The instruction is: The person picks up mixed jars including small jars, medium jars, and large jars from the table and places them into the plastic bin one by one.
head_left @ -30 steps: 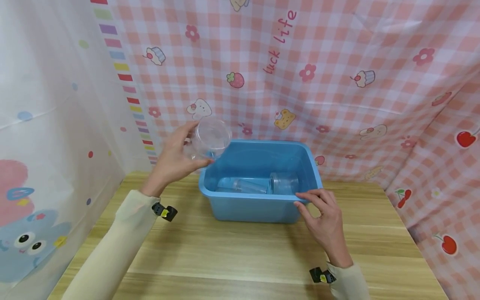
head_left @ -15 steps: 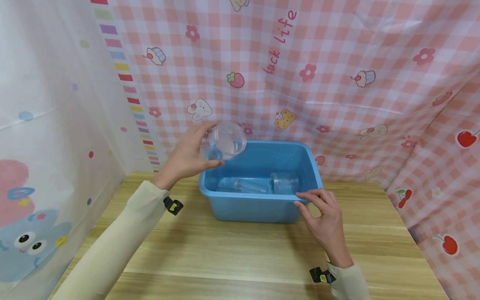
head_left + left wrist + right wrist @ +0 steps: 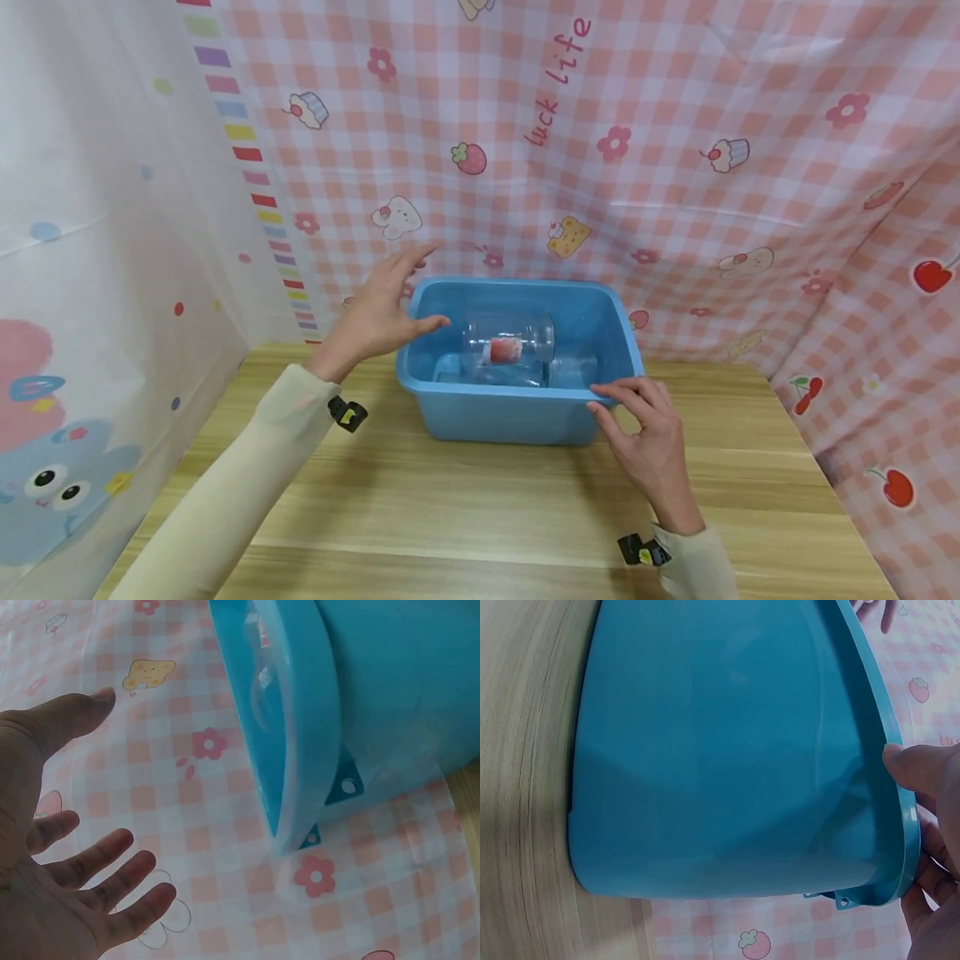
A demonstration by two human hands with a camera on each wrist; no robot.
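Note:
A clear plastic jar [image 3: 510,340] with a red and white label lies on its side in the blue plastic bin [image 3: 517,418], above other clear containers. My left hand [image 3: 373,312] is held over the bin's left end, fingers spread and nothing in its grasp. In the left wrist view, the fingers and thumb [image 3: 79,720] stand apart from the bin rim [image 3: 311,712]. At the front right corner, my right hand [image 3: 651,442] pinches the bin's rim. The right wrist view has its thumb [image 3: 915,766] on the outside of the rim and the other fingers beyond it.
A second clear jar [image 3: 574,367] lies in the bin's right part, and another clear container [image 3: 450,367] shows at the left. The bin stands on a wood-grain table [image 3: 465,517]. Behind hangs a pink checked cloth [image 3: 510,108]; a white printed cloth [image 3: 112,250] is at the left.
The clear jar in my left hand moved right over the bin, then was let go; it is now inside. The left hand's fingers have opened. My right hand stays on the rim.

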